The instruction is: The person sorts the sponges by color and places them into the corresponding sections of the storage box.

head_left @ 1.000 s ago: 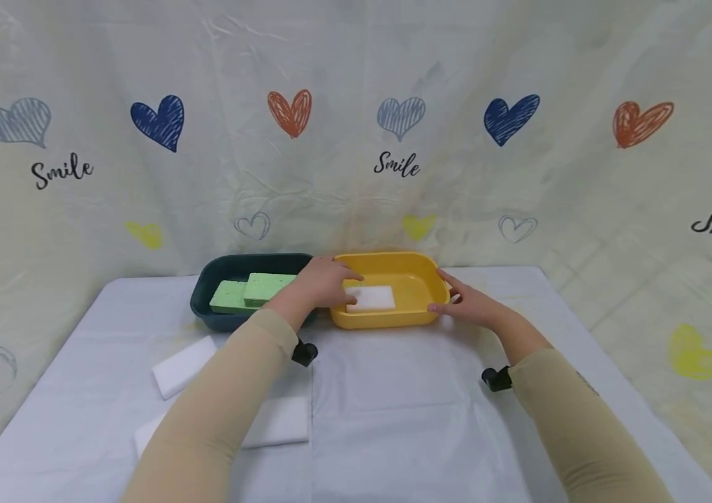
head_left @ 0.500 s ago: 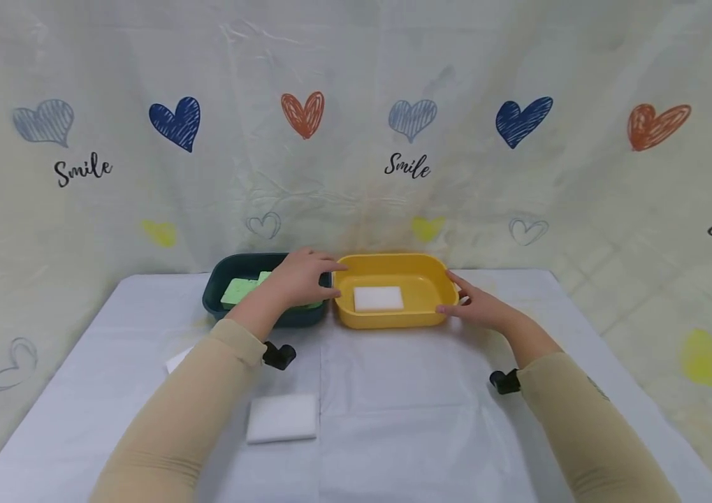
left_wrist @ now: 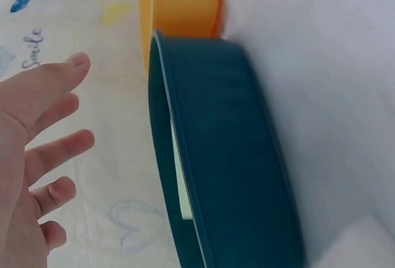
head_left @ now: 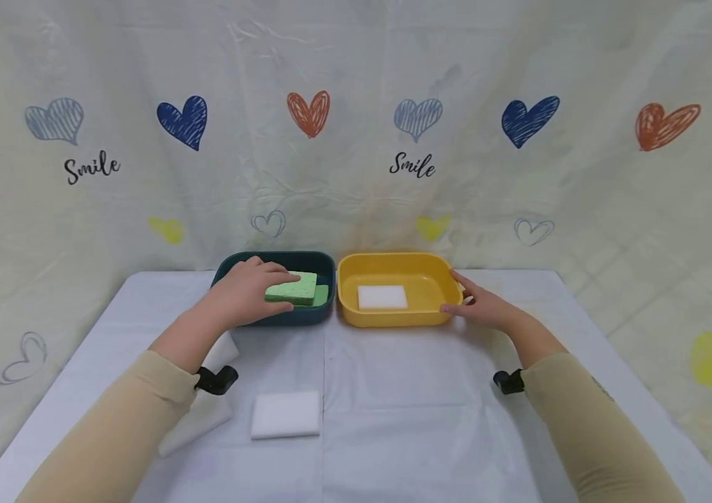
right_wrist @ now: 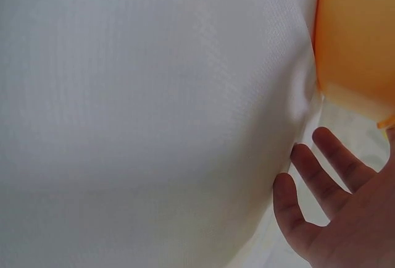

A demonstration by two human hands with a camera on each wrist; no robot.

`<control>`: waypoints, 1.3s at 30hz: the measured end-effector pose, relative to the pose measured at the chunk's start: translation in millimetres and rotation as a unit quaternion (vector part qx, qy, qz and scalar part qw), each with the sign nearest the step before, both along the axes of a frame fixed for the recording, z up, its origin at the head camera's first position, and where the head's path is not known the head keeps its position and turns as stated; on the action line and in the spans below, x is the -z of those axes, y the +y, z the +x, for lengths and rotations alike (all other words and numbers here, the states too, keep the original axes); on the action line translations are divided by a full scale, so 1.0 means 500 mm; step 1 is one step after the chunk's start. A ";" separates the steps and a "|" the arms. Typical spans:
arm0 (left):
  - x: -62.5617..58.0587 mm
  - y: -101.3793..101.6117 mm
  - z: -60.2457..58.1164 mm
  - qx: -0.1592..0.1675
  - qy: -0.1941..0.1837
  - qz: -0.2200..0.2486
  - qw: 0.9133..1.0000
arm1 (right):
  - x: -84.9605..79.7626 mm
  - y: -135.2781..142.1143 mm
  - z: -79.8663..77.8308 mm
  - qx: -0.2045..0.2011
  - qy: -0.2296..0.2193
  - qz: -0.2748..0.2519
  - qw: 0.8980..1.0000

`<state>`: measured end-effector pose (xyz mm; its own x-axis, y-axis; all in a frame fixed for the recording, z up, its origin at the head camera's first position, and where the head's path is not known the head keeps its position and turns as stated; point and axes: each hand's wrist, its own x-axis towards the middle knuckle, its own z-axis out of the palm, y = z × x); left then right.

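Yellow rounded plastic bin [head_left: 393, 320], holding a white rectangular sponge [head_left: 383, 297], stands in the head view beside a dark teal plastic bin [head_left: 304, 317]; the right hand [head_left: 483, 307] touches the yellow bin's right end, the left hand [head_left: 239, 293] hovers over pale-green rectangular sponges [head_left: 295, 288] in the teal one. Left wrist view: fingers [left_wrist: 60, 152] spread. Right wrist view: fingers loosely fanned.

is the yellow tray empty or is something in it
Not empty: in the head view, one white sponge lies inside the yellow tray, bare yellow showing beside it.
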<state>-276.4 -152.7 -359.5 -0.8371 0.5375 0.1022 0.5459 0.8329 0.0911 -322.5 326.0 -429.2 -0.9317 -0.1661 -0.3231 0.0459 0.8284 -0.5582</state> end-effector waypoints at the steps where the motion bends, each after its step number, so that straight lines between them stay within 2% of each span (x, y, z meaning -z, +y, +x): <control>1: 0.001 -0.011 0.007 0.002 0.004 0.000 1.000 | 0.001 0.003 0.001 0.001 -0.001 0.000 1.000; 6: 0.009 -0.067 0.043 0.003 0.006 0.008 1.000 | 0.002 0.009 0.008 0.008 -0.006 -0.005 1.000; 12: 0.019 -0.133 0.090 -0.027 -0.019 0.005 0.999 | -0.011 0.002 0.014 0.016 -0.014 -0.009 1.000; 16: 0.030 -0.174 0.112 -0.043 -0.037 0.006 0.998 | -0.015 -0.001 0.013 0.018 -0.012 -0.004 1.000; 23: 0.065 -0.228 0.141 -0.075 -0.089 0.005 0.993 | -0.005 -0.002 0.005 0.017 -0.014 -0.007 1.000; 30: 0.109 -0.269 0.167 -0.129 -0.154 0.002 0.980 | -0.005 -0.007 -0.001 0.014 -0.015 -0.007 1.000; 34: 0.126 -0.281 0.171 -0.142 -0.166 -0.003 0.976 | -0.005 -0.008 0.001 0.017 -0.016 0.000 1.000; 39: 0.133 -0.283 0.170 -0.145 -0.169 0.000 0.975 | -0.003 -0.004 0.006 0.025 -0.016 -0.001 1.000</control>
<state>-191.6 -294.3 -426.1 -0.9401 0.2723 -0.2051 0.2255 0.9479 0.2252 -319.6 324.2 -427.6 -0.9281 -0.1206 -0.3522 0.1047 0.8234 -0.5577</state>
